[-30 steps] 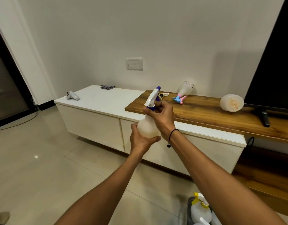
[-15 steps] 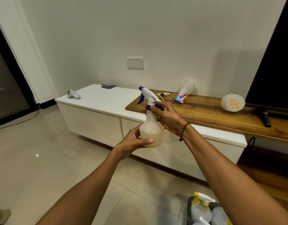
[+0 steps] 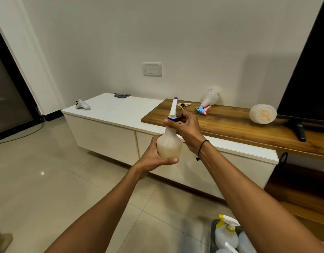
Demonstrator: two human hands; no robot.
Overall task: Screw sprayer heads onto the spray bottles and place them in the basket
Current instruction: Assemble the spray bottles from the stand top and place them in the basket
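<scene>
A cloudy plastic spray bottle (image 3: 169,145) is held upright in mid-air, in front of a long low cabinet (image 3: 121,114). A white sprayer head (image 3: 173,110) with a blue collar sits on its neck, nozzle pointing away. The left hand (image 3: 153,157) cups the rounded lower body from the left and below, thumb pressed across the front. The right hand (image 3: 186,126) is closed around the blue collar, fingertips (image 3: 165,122) pinching it, as for twisting the head down onto the thread. Whether the thread is fully tight cannot be told.

The bottle looks empty and therefore light. Its thin walls would likely give a little under a squeeze, and the smooth plastic could slip, so the wide belly is the sensible place to steady it, while the ribbed collar is the place to turn. The long nozzle and trigger are probably poor handles for twisting.

On the wooden top (image 3: 230,125) of the cabinet behind lie a loose yellow sprayer head (image 3: 184,105), a bottle with a pink and blue head (image 3: 208,103) on its side, and a bare bottle (image 3: 263,114) on its side near a television stand. At the lower right, on the tiled floor, a dark basket (image 3: 213,234) already holds bottles, one with a yellow and white head (image 3: 226,223). A pale handheld controller (image 3: 82,105) and a folded grey cloth (image 3: 122,95) rest on the white end of the cabinet.
</scene>
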